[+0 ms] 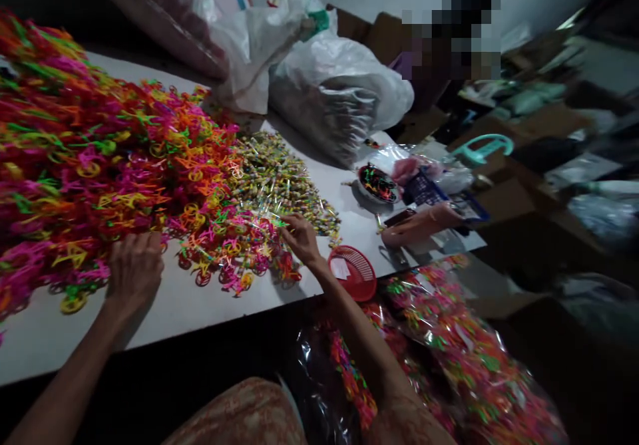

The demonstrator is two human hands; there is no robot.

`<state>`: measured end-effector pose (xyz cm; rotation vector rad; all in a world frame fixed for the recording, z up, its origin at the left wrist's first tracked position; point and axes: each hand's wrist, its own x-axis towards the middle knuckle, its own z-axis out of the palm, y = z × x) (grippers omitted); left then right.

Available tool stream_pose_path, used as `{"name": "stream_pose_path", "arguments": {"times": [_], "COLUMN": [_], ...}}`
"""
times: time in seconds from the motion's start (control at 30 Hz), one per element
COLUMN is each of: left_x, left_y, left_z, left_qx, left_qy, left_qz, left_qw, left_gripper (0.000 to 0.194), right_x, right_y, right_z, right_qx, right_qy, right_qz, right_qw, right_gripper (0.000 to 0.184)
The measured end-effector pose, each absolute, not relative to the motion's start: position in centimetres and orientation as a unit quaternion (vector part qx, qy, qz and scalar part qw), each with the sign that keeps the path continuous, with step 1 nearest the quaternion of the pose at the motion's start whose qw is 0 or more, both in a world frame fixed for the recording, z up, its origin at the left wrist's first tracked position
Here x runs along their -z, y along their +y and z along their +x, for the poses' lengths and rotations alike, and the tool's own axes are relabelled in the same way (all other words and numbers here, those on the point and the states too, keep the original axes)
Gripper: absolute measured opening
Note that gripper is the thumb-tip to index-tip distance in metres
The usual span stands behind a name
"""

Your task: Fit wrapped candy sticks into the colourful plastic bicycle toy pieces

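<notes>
Neon-coloured, wheeled plastic trinkets (124, 165): heap on white table (210, 308). Left hand (136, 264): heap's near edge, palm down, grip hidden. Right hand (302, 237): heap's right end, fingertips seemingly pinching blurred green piece (281, 223).

"What did the pieces (114, 172) look like?"

"Bright plastic: pink, orange, red, yellow and green, with openwork shapes and round loops. They lay tangled in a broad heap on the white tabletop (210, 315), thinning out toward its near edge."

"And the tubes (284, 169)?"

"Short and slim, mostly yellowish, with glints of light on them. They lay at many angles in a lower pile, right of the main heap."

"Did the two touch?"

"They met along one side. At the far left, blur hid the shapes of single pieces."
</notes>
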<state>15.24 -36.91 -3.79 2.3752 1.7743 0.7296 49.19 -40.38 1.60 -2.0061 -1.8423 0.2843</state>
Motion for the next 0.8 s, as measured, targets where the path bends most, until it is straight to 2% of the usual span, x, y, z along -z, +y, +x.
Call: {"name": "stream_pose_path", "arguments": {"times": [0.07, 0.13, 0.23, 0.33, 0.4, 0.47, 0.53, 0.6, 0.7, 0.8], "left_x": [2.4, 0.7, -1.0, -1.2, -0.7, -0.4, -0.4, -0.6, -1.0, -1.2], "left_y": [-37.1, -37.9, -39.6, -41.2, -42.2, -43.1, -44.0, -44.7, -45.2, -45.3], "left_z": [15.2, 15.6, 16.7, 18.3, 19.4, 20.4, 21.5, 22.5, 23.5, 23.6], "left_qx": [-0.253, -0.320, -0.435, -0.495, -0.498, -0.477, -0.447, -0.426, -0.416, -0.424], "left_qy": [0.600, 0.634, 0.679, 0.638, 0.582, 0.544, 0.518, 0.486, 0.438, 0.419], "left_qz": [0.758, 0.698, 0.535, 0.355, 0.278, 0.246, 0.240, 0.250, 0.276, 0.295], "left_qw": [0.040, 0.086, 0.252, 0.471, 0.580, 0.645, 0.689, 0.721, 0.748, 0.746], "left_gripper": [0.028, 0.024, 0.027, 0.036, 0.038, 0.039, 0.039, 0.039, 0.040, 0.043], "right_x": [-2.2, -2.5, -2.2, -1.4, -1.3, -1.4, -1.6, -1.8, -1.9, -1.7], "right_y": [-40.0, -39.5, -38.6, -38.1, -38.0, -38.2, -38.9, -40.1, -42.0, -43.0], "right_z": [52.3, 54.9, 56.7, 56.3, 55.4, 53.9, 51.6, 48.6, 44.1, 41.4], "right_qx": [-0.047, -0.033, -0.053, -0.054, -0.049, -0.100, -0.242, -0.416, -0.587, -0.652], "right_qy": [-0.611, -0.583, -0.596, -0.611, -0.606, -0.580, -0.529, -0.470, -0.406, -0.381], "right_qz": [-0.788, -0.810, -0.796, -0.784, -0.793, -0.793, -0.726, -0.613, -0.511, -0.483], "right_qw": [0.056, -0.052, -0.090, -0.091, -0.021, 0.157, 0.368, 0.480, 0.479, 0.443], "right_gripper": [0.031, 0.030, 0.023, 0.027, 0.028, 0.026, 0.026, 0.027, 0.021, 0.018]}}
